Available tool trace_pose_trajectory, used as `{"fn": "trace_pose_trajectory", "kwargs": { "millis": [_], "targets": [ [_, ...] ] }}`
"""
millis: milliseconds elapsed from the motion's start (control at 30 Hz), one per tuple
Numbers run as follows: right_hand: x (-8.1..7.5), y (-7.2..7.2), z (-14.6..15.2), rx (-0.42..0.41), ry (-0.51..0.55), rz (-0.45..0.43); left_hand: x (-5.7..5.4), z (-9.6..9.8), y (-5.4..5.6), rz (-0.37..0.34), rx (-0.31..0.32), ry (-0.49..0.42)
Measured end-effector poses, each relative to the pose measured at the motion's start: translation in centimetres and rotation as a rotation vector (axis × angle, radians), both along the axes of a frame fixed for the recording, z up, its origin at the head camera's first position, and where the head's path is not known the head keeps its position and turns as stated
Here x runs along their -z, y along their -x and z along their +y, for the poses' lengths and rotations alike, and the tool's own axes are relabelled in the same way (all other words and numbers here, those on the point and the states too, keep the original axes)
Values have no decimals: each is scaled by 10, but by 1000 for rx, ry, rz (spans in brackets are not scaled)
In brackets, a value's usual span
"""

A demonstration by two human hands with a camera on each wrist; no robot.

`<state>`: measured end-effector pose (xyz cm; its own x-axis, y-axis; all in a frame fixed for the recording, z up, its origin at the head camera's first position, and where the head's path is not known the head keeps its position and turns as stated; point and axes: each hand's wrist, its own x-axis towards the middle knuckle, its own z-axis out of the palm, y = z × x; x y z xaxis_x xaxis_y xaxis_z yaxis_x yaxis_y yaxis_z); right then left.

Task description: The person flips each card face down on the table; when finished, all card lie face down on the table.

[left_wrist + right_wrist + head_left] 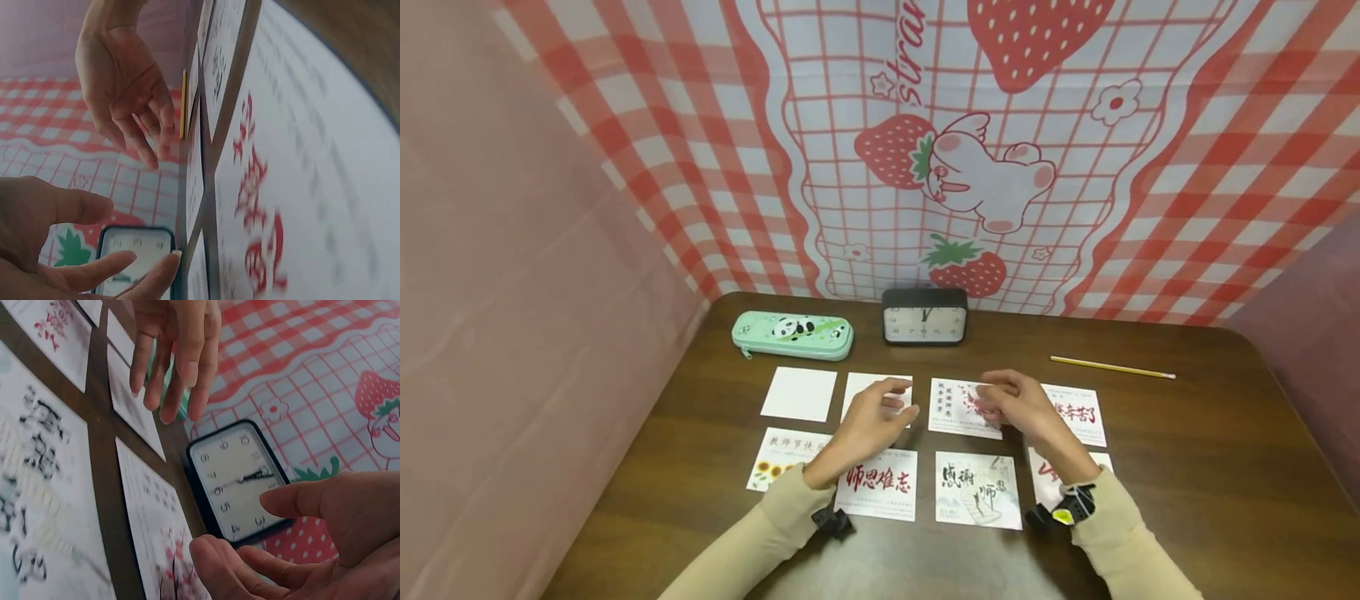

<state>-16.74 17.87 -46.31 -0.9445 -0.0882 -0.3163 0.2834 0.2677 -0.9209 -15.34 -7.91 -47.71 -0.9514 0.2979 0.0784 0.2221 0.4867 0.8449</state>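
Note:
Two rows of white cards lie on the table. My left hand (872,423) hovers with loosely bent fingers over a pale card (859,387) in the far row. My right hand (1028,410), thumb and fingers apart, is over a card with pink blossoms (951,410), partly covering it. Neither hand holds anything. A plain white card (799,395) and a card with red writing (1084,421) end the far row. Nearer are a sunflower card (782,454), a card with red characters (880,493), a card with black brush writing (977,492), and another partly hidden by the right wrist.
Behind the cards stand a mint pencil case (793,335) with a panda and a black-framed clock (925,318). A yellow pencil (1112,367) lies at the back right. A strawberry-print cloth (925,167) hangs along the table's far edge.

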Motion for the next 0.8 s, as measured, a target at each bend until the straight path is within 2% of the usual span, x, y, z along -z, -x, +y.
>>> {"fn": "trace_pose_trajectory", "kwargs": {
  "millis": [333, 667, 800],
  "targets": [
    [5, -14, 21, 38, -2, -18, 3, 24, -3, -109, 56, -79],
    [7, -27, 25, 67, -42, -19, 2, 40, -7, -140, 72, -44],
    [7, -31, 25, 67, -6, -17, 2, 42, -9, -144, 66, -25]
  ]
}}
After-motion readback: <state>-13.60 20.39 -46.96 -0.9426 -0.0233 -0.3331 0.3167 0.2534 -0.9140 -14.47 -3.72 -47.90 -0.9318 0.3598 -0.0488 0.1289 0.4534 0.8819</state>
